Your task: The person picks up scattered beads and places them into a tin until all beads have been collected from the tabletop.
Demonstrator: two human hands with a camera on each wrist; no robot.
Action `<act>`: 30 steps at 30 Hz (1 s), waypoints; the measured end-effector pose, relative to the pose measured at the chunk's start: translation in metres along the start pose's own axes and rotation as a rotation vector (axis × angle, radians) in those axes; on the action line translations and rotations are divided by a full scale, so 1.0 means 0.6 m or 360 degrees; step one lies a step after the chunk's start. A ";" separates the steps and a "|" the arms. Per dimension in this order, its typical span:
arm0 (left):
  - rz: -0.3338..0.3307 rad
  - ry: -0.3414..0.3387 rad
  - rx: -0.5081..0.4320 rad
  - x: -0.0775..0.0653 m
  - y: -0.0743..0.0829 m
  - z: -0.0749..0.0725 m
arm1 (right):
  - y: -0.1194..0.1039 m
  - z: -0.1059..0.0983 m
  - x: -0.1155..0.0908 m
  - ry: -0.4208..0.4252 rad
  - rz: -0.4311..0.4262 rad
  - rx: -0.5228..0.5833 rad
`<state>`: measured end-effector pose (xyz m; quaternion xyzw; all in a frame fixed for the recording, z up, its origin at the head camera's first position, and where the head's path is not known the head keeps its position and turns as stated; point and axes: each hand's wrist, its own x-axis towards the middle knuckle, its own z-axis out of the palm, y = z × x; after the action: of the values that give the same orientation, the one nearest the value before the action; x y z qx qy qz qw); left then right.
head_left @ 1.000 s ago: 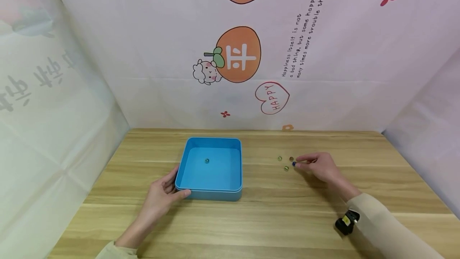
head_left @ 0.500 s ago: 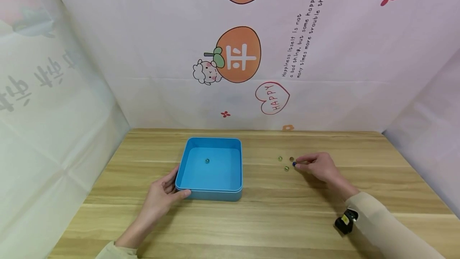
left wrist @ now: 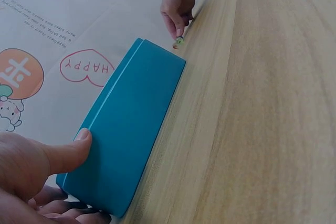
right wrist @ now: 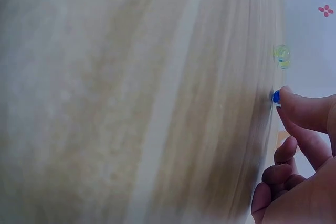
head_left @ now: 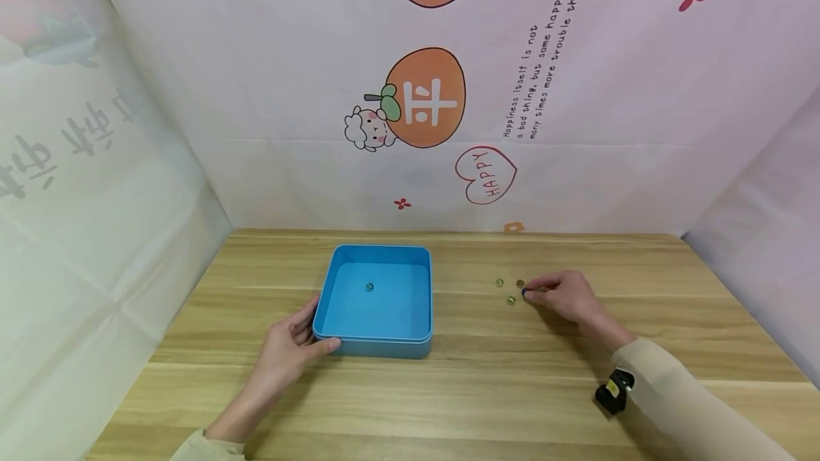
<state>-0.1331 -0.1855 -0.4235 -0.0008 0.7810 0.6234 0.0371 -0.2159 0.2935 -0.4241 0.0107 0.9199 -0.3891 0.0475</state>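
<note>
A square blue box (head_left: 378,311) stands on the table with one greenish glass marble (head_left: 369,287) inside. My left hand (head_left: 286,351) grips its near left corner, the thumb on the front wall and the fingers along the left side. To the right, my right hand (head_left: 570,297) pinches a dark blue marble (right wrist: 276,97) between thumb and index finger, down at the tabletop. The fingertips cover part of that marble. Close by lie a brownish marble (head_left: 520,283) and two yellow-green ones, one farther back (head_left: 500,282) and one nearer me (head_left: 510,300).
The wooden table (head_left: 461,404) meets a white printed cloth (head_left: 288,91) at its back edge. Cloth also hangs at the left and right sides. A black device (head_left: 615,391) is strapped at the right sleeve.
My right thumb and index finger have closed in slightly on the blue marble, which shows less now. The right wrist has shifted a little to the left. My left hand and the box stay put.
</note>
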 end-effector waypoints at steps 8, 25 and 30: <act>-0.0007 0.0007 0.0001 -0.001 0.001 -0.001 | -0.002 -0.004 0.000 0.0005 0.0035 0.0014; 0.0001 0.0010 0.0007 -0.001 0.001 0.001 | -0.012 -0.006 -0.006 0.0011 0.0005 0.0073; 0.0002 0.0010 0.0005 -0.002 0.002 0.002 | -0.018 -0.005 -0.008 0.0024 -0.0010 0.0117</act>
<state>-0.1319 -0.1844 -0.4228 -0.0020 0.7821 0.6221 0.0342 -0.2123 0.2883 -0.4139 0.0125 0.9054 -0.4227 0.0390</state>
